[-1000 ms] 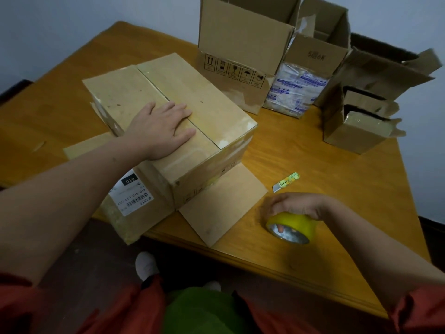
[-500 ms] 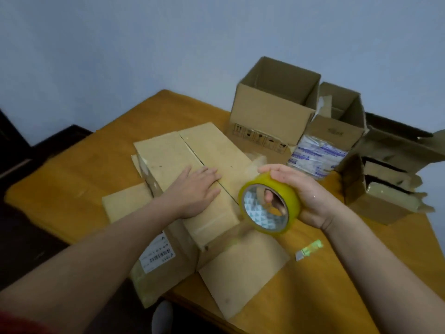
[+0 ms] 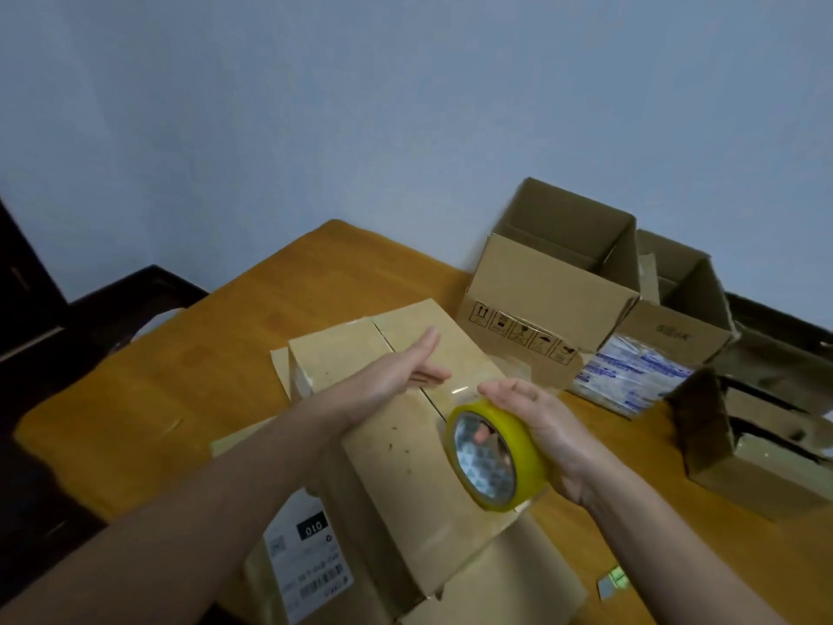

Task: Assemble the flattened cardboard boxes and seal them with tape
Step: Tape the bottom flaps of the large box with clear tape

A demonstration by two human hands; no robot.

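A folded cardboard box (image 3: 396, 448) lies on the wooden table (image 3: 189, 390), its two top flaps meeting in a seam. My right hand (image 3: 541, 426) grips a yellow roll of clear tape (image 3: 496, 457) above the near half of the box top. A shiny strip of tape seems to stretch from the roll toward my left hand (image 3: 405, 372), which is raised on edge over the seam with fingers straight; whether it pinches the tape end is unclear.
An open box with handling symbols (image 3: 550, 290) stands at the back, with another open box (image 3: 676, 309) and a printed plastic pack (image 3: 631, 376) beside it. Torn boxes (image 3: 757, 439) sit at the right. A small cutter (image 3: 613, 584) lies near the front edge.
My right hand lifted the tape roll off the table and brought it over the box. My left hand rose from lying flat on the flaps to standing on edge. The view tilted upward.
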